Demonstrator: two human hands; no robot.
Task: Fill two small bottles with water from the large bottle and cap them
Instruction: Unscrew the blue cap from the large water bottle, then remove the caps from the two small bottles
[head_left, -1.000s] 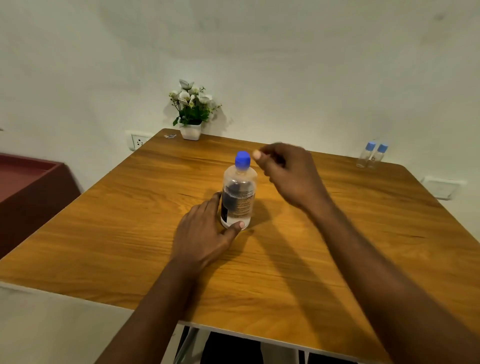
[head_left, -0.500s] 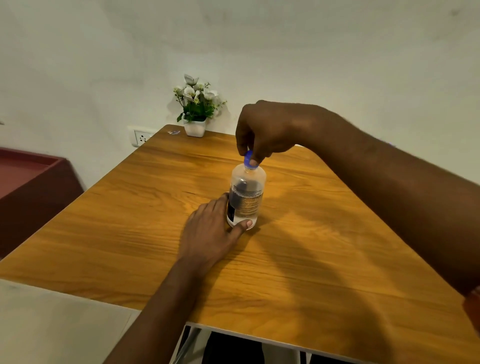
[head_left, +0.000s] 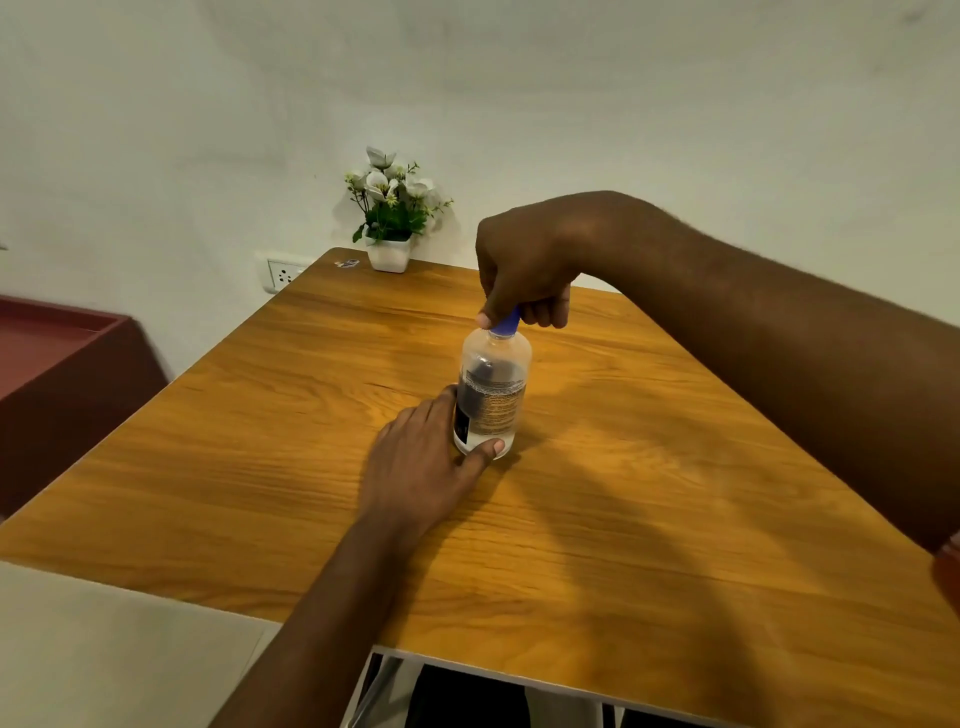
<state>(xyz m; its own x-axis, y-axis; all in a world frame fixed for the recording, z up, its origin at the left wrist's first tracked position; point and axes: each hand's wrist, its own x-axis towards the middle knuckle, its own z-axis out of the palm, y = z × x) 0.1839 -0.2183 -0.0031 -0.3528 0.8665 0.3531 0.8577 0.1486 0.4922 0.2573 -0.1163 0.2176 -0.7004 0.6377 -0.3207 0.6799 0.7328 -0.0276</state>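
Observation:
The large clear bottle (head_left: 491, 395) with a dark label stands upright near the middle of the wooden table (head_left: 260, 441). My left hand (head_left: 421, 462) grips its base from the near left, thumb across the front. From above, my right hand (head_left: 524, 265) pinches the blue cap (head_left: 506, 322) with curled fingers. My right forearm hides the far right of the table, and the two small bottles are not in view.
A small white pot of white flowers (head_left: 389, 218) stands at the table's far edge by the wall. A wall socket (head_left: 283, 273) sits left of it. A dark red cabinet (head_left: 57, 374) stands to the left of the table.
My right hand rose from beside the cap and came down over it, now pinching it from above. Its forearm now covers the two small bottles at the far right. The left hand kept its hold.

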